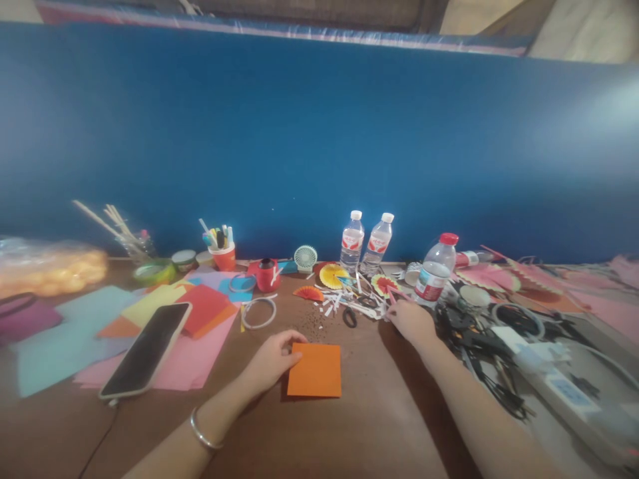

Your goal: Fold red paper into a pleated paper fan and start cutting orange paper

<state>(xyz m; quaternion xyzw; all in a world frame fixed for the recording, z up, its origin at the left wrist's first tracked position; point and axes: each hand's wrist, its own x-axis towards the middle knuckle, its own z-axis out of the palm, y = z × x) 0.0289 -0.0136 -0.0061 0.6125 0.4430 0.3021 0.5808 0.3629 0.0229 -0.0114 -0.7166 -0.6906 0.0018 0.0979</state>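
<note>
A square orange sheet of paper (315, 372) lies on the brown table in front of me. My left hand (275, 359) has its thumb on the sheet's upper left edge, with the fingers curled behind that corner. Farther off to the right, my right hand (410, 320) reaches to the edge of a pile of white paper scraps (335, 305). Its fingers are drawn together at a thin pink piece (392, 294), whose kind I cannot make out. Close by are a yellow folded paper fan (333, 275), a red-and-yellow fan (383, 285) and a black ring (349, 317).
Coloured paper sheets (210, 362) and a phone (147, 349) lie at left. A red pen cup (222, 257), small fan (305, 258) and two water bottles (352, 243) stand along the blue partition (299, 133). A red-capped bottle (435, 273), cables (479, 342) and a power strip (564, 386) are at right.
</note>
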